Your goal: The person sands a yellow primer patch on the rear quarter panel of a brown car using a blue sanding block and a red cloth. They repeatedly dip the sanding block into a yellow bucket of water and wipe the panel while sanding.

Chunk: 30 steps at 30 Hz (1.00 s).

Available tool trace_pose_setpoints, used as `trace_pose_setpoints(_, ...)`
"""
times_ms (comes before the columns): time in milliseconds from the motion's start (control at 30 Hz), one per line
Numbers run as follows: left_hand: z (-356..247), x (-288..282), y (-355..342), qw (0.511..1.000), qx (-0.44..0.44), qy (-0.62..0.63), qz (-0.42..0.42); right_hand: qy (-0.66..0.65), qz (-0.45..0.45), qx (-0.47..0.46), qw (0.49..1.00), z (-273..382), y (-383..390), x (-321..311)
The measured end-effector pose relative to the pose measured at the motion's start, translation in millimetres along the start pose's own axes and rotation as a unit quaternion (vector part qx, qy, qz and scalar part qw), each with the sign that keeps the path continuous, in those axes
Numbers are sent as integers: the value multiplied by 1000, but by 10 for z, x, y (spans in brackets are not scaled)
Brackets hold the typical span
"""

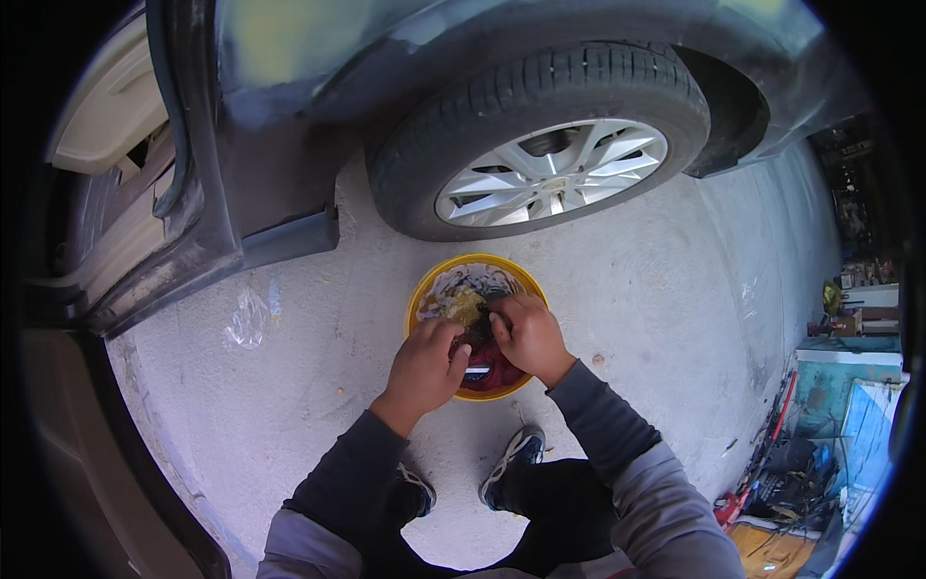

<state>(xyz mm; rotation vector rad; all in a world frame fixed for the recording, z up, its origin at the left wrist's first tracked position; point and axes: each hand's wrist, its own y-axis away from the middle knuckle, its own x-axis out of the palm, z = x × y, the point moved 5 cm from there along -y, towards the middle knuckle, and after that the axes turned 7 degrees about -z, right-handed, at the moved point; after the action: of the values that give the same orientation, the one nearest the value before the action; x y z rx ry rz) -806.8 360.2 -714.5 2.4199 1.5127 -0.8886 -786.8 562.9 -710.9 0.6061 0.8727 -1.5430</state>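
Note:
Both hands are at a round yellow bucket (420,289) on the floor in front of my feet. My left hand (426,364) is over its left front side, fingers curled inward with the thumb pointing up. Across from it, my right hand (532,333) bends its fingers down over the right side. A dark, crumpled piece (476,333) lies between my fingertips, and both hands seem to pinch it; its kind is unclear. Behind it in the bucket is a yellowish clump (465,307) among whitish, smeared stuff. Dark red cloth-like material (502,371) lies at the near side, with a small white-and-dark item (476,371) by my left thumb.
A car wheel (555,179) with silver spokes stands just beyond the bucket, under a patchy-painted fender (318,48). An open car door frame (198,207) is at left. Clear crumpled plastic (248,318) lies on the concrete. At right are a teal cabinet (825,386) and piled clutter (791,482).

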Motion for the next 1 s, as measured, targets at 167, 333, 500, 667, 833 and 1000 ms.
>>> trace_pose_setpoints(167,228,374,-373,992,53,-71,89,64,115,11,991,-420,-175,255)
trace_pose_setpoints(333,441,505,-535,984,22,-114,138,70,246,105,961,-734,-304,802)
trace_pose_setpoints(500,521,436,-440,983,-4,-92,159,61,275,119,952,-897,-449,1204)
trace_pose_setpoints(667,566,316,-409,983,-10,-106,148,-25,444,150,883,-840,-302,1279)
trace_pose_setpoints(833,611,342,-477,978,10,-103,182,-123,434,67,890,-511,-44,978)
trace_pose_setpoints(1000,661,429,-496,957,30,-162,238,-224,464,-24,857,-418,-8,770)
